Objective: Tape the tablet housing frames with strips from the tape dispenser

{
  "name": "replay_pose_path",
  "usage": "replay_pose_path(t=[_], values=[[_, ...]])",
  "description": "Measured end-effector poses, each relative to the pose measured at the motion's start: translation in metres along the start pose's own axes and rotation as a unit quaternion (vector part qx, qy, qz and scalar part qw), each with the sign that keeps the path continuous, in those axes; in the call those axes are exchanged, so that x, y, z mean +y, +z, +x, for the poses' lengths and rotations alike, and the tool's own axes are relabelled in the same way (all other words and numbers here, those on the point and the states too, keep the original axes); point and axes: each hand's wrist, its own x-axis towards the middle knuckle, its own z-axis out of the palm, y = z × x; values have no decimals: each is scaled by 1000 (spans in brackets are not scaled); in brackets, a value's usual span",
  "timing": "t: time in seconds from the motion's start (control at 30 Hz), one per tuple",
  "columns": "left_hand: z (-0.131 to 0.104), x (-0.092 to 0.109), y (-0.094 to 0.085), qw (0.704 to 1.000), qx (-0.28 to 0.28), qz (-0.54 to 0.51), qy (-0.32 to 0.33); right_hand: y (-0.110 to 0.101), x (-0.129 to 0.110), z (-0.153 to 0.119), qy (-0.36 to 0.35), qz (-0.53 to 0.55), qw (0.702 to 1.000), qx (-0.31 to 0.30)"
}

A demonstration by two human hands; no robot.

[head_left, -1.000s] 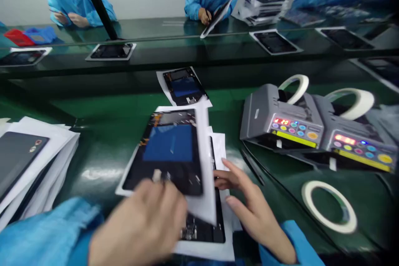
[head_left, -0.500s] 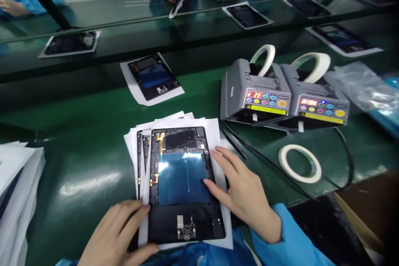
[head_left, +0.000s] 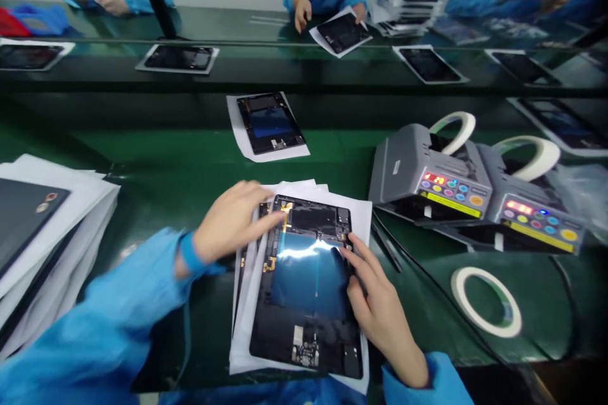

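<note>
An opened black tablet with a shiny blue battery area lies on white sheets on the green bench. At its upper left edge, my left hand is spread, palm down, with the thumb over the orange flex strip. My right hand rests along the right edge, fingers apart, fingertips touching the frame near the battery's upper right. Neither hand grips anything. Part of another unit shows under the sheet at the left.
Two grey tape dispensers stand at the right, with a tape roll and black cables in front. Stacked sheets and tablets are at the left. Another opened tablet lies ahead. People in blue work beyond the rail.
My left hand has moved from the tablet's lower left edge to its upper left. My right hand stays at the right edge. The view has shifted, and the tablet appears slightly more tilted.
</note>
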Motion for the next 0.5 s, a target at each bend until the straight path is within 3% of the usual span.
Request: replay_pose_path(t=[0.07, 0.13, 0.27, 0.43, 0.5], values=[[42, -13, 12, 999, -23, -30, -29, 1, 0, 0, -11, 4, 1000, 6], [66, -22, 28, 998, -32, -50, -32, 1, -1, 0, -24, 11, 1000, 15], [69, -31, 42, 995, -23, -80, -47, -1, -1, 2, -46, 25, 998, 26], [72, -41, 29, 990, -73, -117, -35, -3, 3, 7, -62, 43, 997, 18], [73, -40, 24, 989, -68, -131, -30, -4, 3, 7, -70, 41, 996, 24]])
